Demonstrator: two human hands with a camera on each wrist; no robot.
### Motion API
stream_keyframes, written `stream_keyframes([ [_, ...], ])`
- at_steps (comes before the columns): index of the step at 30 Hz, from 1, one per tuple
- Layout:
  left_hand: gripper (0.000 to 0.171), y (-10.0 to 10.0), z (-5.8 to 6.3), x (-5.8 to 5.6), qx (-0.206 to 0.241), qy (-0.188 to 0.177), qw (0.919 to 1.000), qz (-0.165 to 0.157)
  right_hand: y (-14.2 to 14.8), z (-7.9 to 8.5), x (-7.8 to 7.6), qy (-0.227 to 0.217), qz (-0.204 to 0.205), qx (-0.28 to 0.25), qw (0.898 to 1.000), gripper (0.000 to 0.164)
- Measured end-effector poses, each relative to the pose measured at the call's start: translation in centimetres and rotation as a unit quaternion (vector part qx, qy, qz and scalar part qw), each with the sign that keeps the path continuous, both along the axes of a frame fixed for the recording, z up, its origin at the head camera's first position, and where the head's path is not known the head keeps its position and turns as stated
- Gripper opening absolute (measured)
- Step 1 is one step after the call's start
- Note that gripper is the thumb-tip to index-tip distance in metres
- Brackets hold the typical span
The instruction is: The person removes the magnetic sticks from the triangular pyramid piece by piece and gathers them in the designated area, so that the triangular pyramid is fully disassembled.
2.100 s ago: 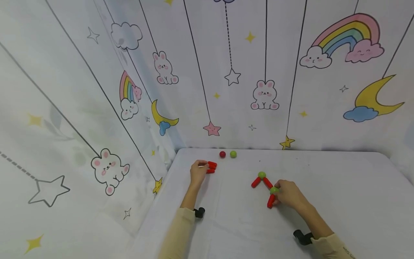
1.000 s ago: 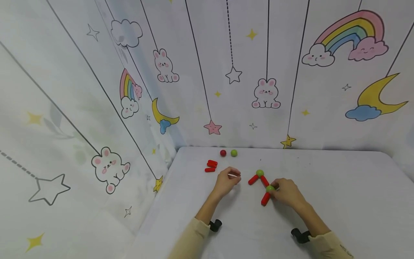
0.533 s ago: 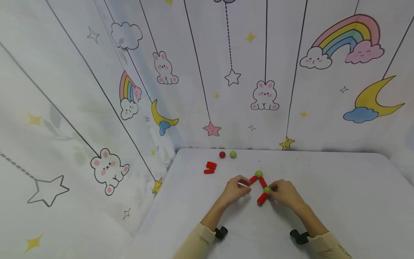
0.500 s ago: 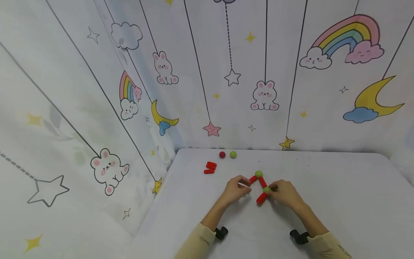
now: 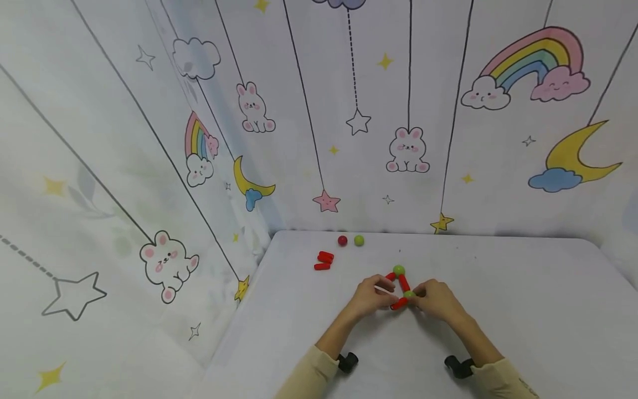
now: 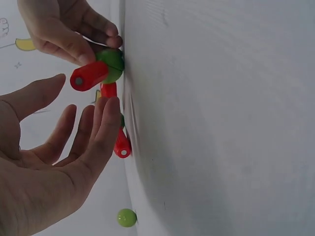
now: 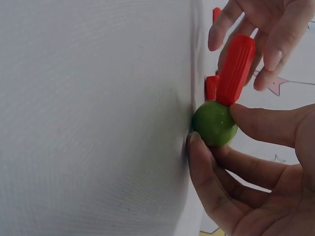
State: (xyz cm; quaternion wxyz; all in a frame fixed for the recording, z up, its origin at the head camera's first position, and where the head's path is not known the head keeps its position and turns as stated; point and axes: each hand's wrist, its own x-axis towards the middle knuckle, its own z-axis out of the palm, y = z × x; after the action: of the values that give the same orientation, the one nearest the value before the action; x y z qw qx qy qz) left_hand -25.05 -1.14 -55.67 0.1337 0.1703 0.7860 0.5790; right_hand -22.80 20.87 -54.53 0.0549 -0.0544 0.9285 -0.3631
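My right hand [image 5: 438, 300] pinches a green ball [image 7: 215, 124] between thumb and fingers, low over the white cloth. A red ridged stick [image 7: 237, 69] with a small silvery disc in its end [image 6: 78, 81] juts from that ball toward my left hand [image 5: 371, 297]. A second red stick [image 5: 404, 283] links the held ball to another green ball [image 5: 399, 270], from which a third stick [image 5: 390, 276] runs toward my left fingers. My left hand's fingers are spread and loosely bent around the near stick, thumb apart from it, as the left wrist view shows.
Several loose red sticks [image 5: 322, 266] lie at the left of the white-covered table [image 5: 523, 310]. Behind them, near the back edge, sit a red ball [image 5: 342, 241] and a loose green ball [image 5: 359, 240]. A printed curtain [image 5: 299, 111] hangs behind the table.
My left hand has left the loose red sticks and come right to the joined pieces. My right hand has shifted the chain slightly left, and its near stick now points more leftward.
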Motion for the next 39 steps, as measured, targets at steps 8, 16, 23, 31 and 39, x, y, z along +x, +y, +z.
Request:
stream_keyframes([
  [8,0.03,0.9,-0.2,-0.3,-0.005,0.009,0.9999,0.004,-0.1,-0.2,-0.2,0.002,-0.005,0.005,1.0,0.024],
  [16,0.034,1.2,-0.5,-0.3,0.01,-0.005,0.9999,0.009,-0.1,-0.4,-0.2,0.006,-0.01,0.005,1.0,0.029],
  [23,0.046,1.2,-0.1,0.0,0.007,-0.016,0.9975,0.068,-0.1,-0.4,-0.1,0.001,-0.019,0.0,1.0,0.03],
  [31,0.054,1.0,-0.3,-0.1,-0.002,-0.023,0.9937,0.11,-0.2,-0.3,0.1,0.003,-0.023,-0.002,1.0,0.028],
  [39,0.06,0.3,-0.6,-0.5,0.077,-0.077,0.9883,0.107,-0.5,-0.2,0.1,0.0,-0.025,0.007,1.0,0.028],
])
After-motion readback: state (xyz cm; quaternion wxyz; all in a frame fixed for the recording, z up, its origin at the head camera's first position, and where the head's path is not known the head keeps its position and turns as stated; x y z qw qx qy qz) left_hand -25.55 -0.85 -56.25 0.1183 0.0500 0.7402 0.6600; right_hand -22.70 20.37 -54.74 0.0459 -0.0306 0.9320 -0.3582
